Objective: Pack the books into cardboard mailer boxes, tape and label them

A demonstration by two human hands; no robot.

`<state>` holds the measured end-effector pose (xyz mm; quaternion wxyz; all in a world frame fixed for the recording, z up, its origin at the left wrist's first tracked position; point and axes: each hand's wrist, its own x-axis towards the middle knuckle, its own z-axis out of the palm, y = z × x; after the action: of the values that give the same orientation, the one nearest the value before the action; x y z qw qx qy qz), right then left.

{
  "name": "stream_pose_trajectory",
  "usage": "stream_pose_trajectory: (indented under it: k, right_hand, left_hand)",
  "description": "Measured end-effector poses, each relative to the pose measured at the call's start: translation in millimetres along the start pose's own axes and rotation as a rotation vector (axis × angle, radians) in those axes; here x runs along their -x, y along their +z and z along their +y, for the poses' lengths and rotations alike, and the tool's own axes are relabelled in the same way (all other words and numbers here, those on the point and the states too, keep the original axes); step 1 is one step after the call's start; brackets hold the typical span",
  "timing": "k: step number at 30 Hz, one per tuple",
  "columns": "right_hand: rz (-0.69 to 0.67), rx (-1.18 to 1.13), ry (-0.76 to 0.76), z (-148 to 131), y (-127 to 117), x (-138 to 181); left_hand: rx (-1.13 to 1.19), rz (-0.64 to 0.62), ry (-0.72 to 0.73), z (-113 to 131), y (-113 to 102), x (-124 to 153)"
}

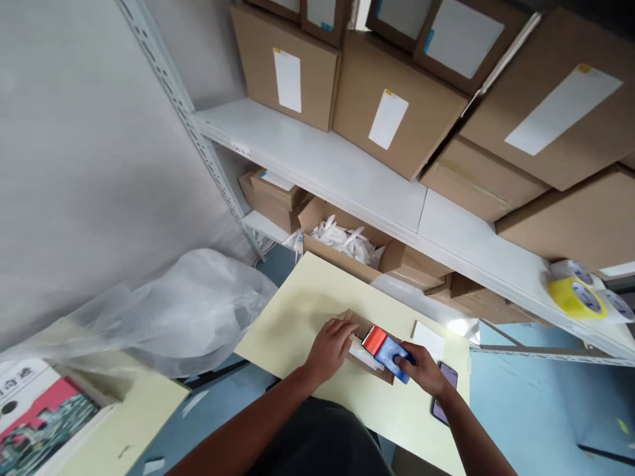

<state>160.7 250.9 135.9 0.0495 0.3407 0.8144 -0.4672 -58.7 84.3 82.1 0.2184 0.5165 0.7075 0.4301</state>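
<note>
My right hand [421, 367] grips a flat red-and-blue packet [385, 350], its thumb lying on the blue part. The packet is tilted above a small open cardboard box [373, 372] on the pale yellow table [297, 317]. Something white [364, 356] shows inside the box, partly covered by the packet. At the box's left end is my left hand [329, 346], with curled fingers and thumb closed on the cardboard edge. A phone [445, 391] lies beside my right wrist, and a white sheet [428, 341] is behind that hand.
Shelves [317, 158] with large cardboard boxes [397, 99] stand beyond the table. Below them, an open carton [342, 256] holds white strips. Tape rolls [578, 297] sit at the right. Clear plastic sheeting [183, 311] and a second table [143, 410] are at left.
</note>
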Motion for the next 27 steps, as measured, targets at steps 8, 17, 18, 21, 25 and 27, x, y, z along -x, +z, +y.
stream_pose_trajectory:
  k: [8, 17, 18, 21, 25, 27]
  right_hand:
    - [-0.03, 0.126, 0.034, -20.2, 0.5, 4.0]
    - [-0.009, 0.254, 0.056, -32.5, 7.3, -10.4]
    - [-0.01, 0.257, 0.057, -31.3, 8.2, -13.1]
    - [-0.002, 0.267, 0.054, -28.1, 10.6, -20.1]
    - [0.005, 0.273, 0.064, -26.7, 12.1, -25.9]
    - [0.015, 0.285, 0.06, -26.5, 12.8, -27.8]
  left_hand:
    - [0.52, -0.166, -0.451, 12.5, 15.8, -12.9]
    - [0.293, 0.084, -0.616, -29.7, -10.4, -3.3]
    - [0.277, 0.08, -0.622, -35.4, -14.0, -3.4]
    - [0.258, 0.083, -0.627, -47.6, -15.1, -4.7]
    - [0.253, 0.072, -0.662, -57.4, 2.1, -5.9]
    - [0.249, 0.045, -0.663, -62.5, 13.5, -5.4]
